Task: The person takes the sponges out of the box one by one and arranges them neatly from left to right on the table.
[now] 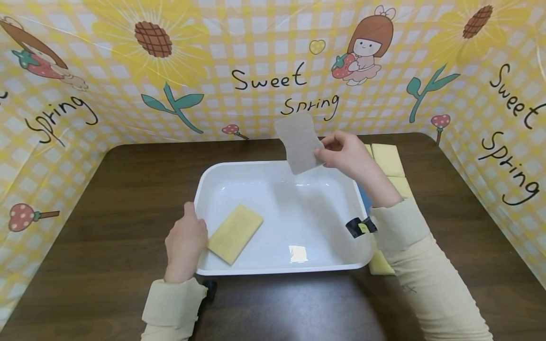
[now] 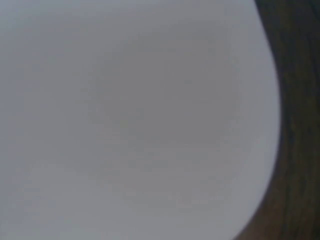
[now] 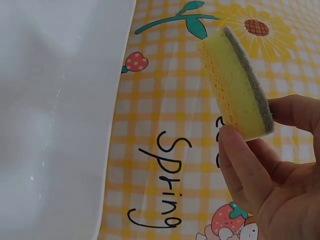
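Note:
My right hand pinches a sponge by one end, above the far rim of a white tray. Its thin grey scouring face shows in the head view; from the right wrist, the yellow sponge body with the grey layer along one side is visible between thumb and fingers. Over at the tray's left wall, my left hand grips the rim, its fingertips partly hidden. Another yellow sponge lies flat inside the tray near that hand. The left wrist view is filled by the blurred white tray surface.
More yellow sponges lie in a row right of the tray, partly covered by the right forearm. A bit of something blue shows between tray and arm. The dark wooden table meets a patterned yellow checked cloth behind.

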Motion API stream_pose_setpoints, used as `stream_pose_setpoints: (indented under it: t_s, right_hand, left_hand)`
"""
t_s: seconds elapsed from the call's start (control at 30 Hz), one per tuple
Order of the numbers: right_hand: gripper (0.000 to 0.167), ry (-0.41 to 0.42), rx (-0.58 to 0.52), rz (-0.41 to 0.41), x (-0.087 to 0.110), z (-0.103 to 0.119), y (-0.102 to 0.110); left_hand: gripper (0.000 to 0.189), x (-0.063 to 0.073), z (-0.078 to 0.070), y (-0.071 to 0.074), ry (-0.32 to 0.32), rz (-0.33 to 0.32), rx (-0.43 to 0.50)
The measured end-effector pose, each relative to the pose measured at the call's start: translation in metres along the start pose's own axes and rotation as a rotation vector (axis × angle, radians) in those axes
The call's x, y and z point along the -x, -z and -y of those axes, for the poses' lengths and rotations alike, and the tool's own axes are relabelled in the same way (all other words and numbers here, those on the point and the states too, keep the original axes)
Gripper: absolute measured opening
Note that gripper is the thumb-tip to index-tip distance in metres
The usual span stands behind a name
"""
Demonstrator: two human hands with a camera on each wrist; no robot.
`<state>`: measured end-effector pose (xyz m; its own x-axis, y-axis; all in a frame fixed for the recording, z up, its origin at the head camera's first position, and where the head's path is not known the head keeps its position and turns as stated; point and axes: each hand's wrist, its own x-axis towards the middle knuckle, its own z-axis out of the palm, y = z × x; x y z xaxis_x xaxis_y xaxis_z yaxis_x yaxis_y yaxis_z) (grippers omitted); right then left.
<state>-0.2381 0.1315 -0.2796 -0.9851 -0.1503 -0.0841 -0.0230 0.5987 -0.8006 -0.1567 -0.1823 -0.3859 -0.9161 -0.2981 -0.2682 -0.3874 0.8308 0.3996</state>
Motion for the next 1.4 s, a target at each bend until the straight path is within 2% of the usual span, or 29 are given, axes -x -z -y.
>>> stream_pose_setpoints:
  t_s: [0.7, 0.9, 1.13, 1.4]
  right_hand:
    - [0.041, -0.059, -0.061, -0.093, 0.018, -0.026, 0.048]
    - [0.038, -0.076, -0.071, -0.122, 0.022, -0.038, 0.059]
    - [0.027, -0.080, -0.092, -0.153, 0.028, -0.054, 0.070]
    - [0.031, -0.099, -0.078, -0.173, 0.033, -0.074, 0.081]
  left_hand:
    - [0.046, -0.001, 0.000, -0.001, 0.015, 0.007, -0.003]
    - [0.047, -0.001, -0.001, -0.001, 0.025, 0.016, 0.007]
    - [0.047, 0.000, -0.001, 0.000, 0.020, 0.013, 0.008]
    - [0.045, 0.000, 0.000, -0.002, -0.005, -0.015, 0.007]
